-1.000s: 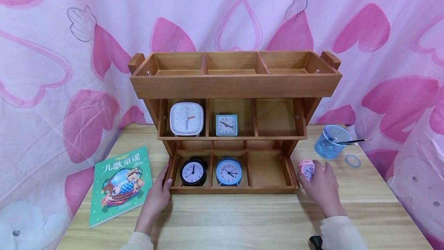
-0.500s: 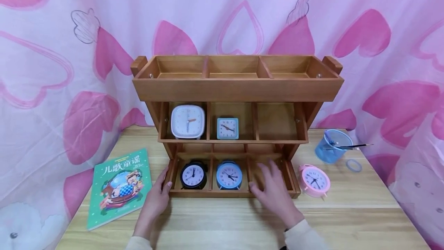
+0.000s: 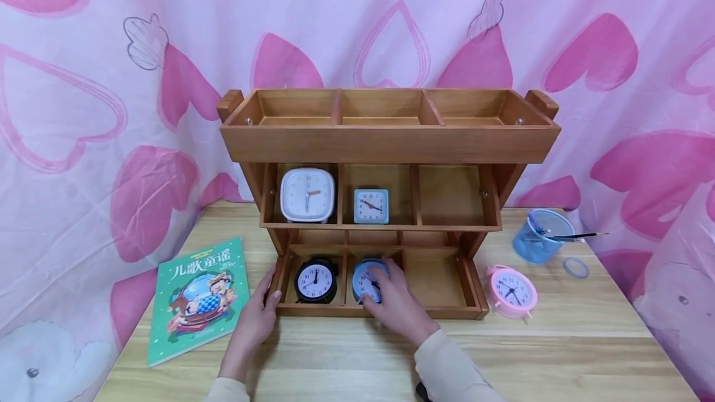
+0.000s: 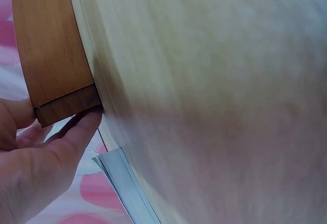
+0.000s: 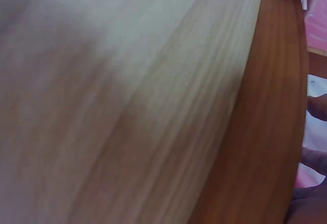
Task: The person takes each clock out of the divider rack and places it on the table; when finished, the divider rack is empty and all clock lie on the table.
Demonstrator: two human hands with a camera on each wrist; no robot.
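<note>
A blue alarm clock point(image 3: 363, 280) stands in the middle bottom compartment of the wooden shelf point(image 3: 385, 313). My right hand point(image 3: 396, 303) lies over its right side, thumb low on the dial and fingers bent about the top right, hiding part of the face. At the bottom tray's left end, my left hand point(image 3: 258, 315) rests its thumb and fingers against the outside. The left wrist view shows those fingers point(image 4: 76, 132) on the end of the brown board. In the right wrist view, the fingers are partly cut off at the edge, beyond the tray front point(image 5: 255, 106).
A black alarm clock point(image 3: 315, 281) stands left of the blue one. Higher up are a white clock point(image 3: 308, 196) and a small square clock point(image 3: 371, 206). A pink alarm clock point(image 3: 512, 292), a blue pen cup point(image 3: 539, 244) and a ring point(image 3: 576, 267) stand right. A green book point(image 3: 198, 303) lies left.
My right hand has let go of the pink clock, passed over the right bottom compartment and moved left to the blue clock. The left hand stays at the tray's end.
</note>
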